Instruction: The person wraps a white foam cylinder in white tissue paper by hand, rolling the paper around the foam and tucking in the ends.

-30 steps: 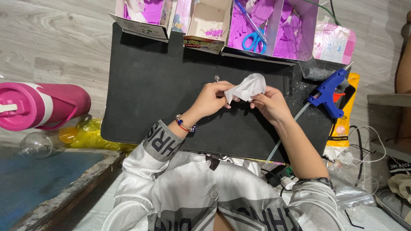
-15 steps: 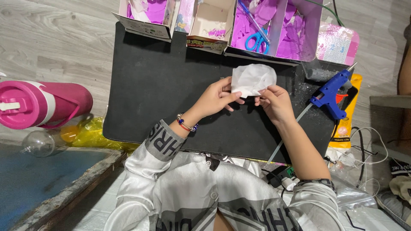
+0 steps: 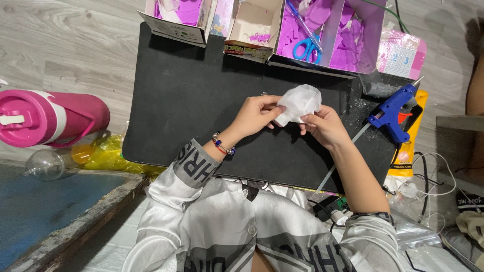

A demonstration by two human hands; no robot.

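White piece held, glue gun untouched
Both hands, left hand (image 3: 254,113) and right hand (image 3: 325,126), pinched a crumpled white piece (image 3: 301,102) above the black mat (image 3: 201,100); the blue glue gun (image 3: 393,111) lay unused beside them.

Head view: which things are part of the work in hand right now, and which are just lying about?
In hand:
white piece, pinched by left hand and right hand
black mat beneath them

Lying about:
glue gun
scissors
purple scraps in the boxes
pink bottle
clear ball
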